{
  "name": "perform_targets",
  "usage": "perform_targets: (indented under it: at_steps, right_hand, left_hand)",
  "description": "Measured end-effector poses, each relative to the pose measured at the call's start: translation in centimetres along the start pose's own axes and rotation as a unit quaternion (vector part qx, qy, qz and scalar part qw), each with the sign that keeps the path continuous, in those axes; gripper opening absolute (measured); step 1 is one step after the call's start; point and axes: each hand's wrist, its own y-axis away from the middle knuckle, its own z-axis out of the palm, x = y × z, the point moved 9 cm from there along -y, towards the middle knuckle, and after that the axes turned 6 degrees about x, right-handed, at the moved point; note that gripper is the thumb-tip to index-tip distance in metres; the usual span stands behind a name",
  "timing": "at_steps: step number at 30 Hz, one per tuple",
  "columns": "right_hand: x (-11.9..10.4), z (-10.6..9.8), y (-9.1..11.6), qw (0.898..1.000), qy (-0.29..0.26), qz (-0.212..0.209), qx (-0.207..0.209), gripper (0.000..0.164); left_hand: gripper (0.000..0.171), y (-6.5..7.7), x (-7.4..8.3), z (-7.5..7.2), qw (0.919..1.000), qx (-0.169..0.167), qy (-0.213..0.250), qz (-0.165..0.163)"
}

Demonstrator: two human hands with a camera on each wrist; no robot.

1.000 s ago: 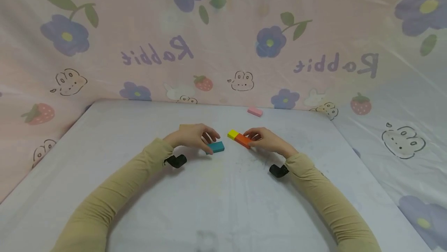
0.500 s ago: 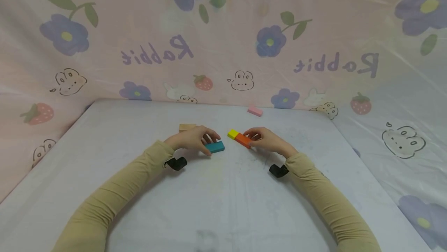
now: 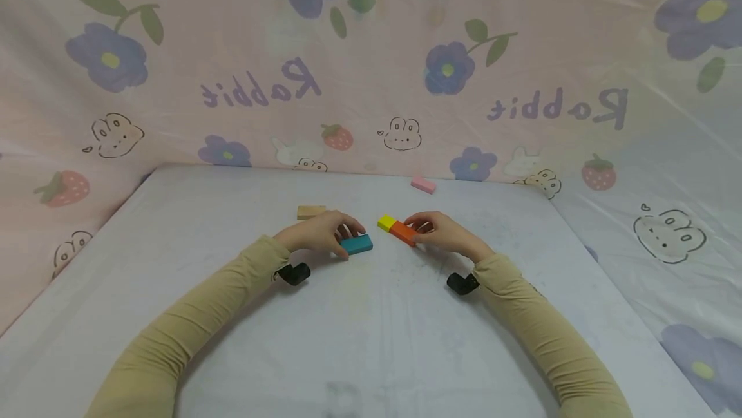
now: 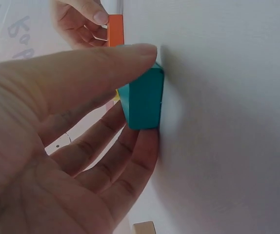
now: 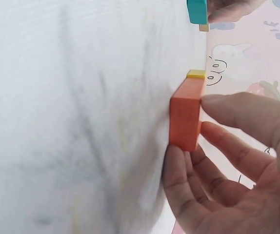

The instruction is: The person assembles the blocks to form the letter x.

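Observation:
My left hand (image 3: 321, 230) pinches a teal block (image 3: 357, 245) between thumb and fingers. In the left wrist view the thumb lies along one side of the teal block (image 4: 146, 100) and the fingers curl against the opposite side. My right hand (image 3: 443, 232) holds the near end of an orange block (image 3: 402, 232), its thumb at one edge and fingertips at the other in the right wrist view. End to end with the orange block lies a yellow block (image 3: 386, 222), pointing away and to the left. A short gap separates the teal block from this pair.
Behind my left hand lies a plain wooden block (image 3: 310, 212). A pink block (image 3: 423, 185) sits farther off, near the table's back edge. A printed curtain (image 3: 371, 83) hangs behind and at the sides of the white table (image 3: 371, 328).
My left hand has lowered slightly and come a little nearer, baring the wooden block behind it. Its thumb has slid left along the teal block. My right hand has stayed put.

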Motion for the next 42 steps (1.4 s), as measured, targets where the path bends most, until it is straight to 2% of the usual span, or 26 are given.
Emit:
perform_targets:
  at_steps: [10,32,38,42]
  right_hand:
    - [0.39,0.02,-0.11,1.0,-0.008,-0.003,-0.001,0.039]
    - [-0.07,0.01,0.01,1.0,0.004,0.003,-0.004,0.038]
    - [0.02,0.02,0.0,1.0,0.005,0.003,-0.003,0.037]
    - [-0.14,-0.02,0.06,1.0,0.008,0.006,-0.003,0.037]
  left_hand:
    - [0.051,-0.13,-0.46,0.12,0.9995,0.008,-0.029,-0.014]
    - [0.05,-0.14,-0.3,0.07,0.9979,0.045,-0.031,-0.035]
    - [0.05,-0.27,-0.17,0.14,0.9982,0.051,-0.014,-0.028]
    - [0.051,-0.45,-0.13,-0.17,0.997,0.07,0.006,-0.034]
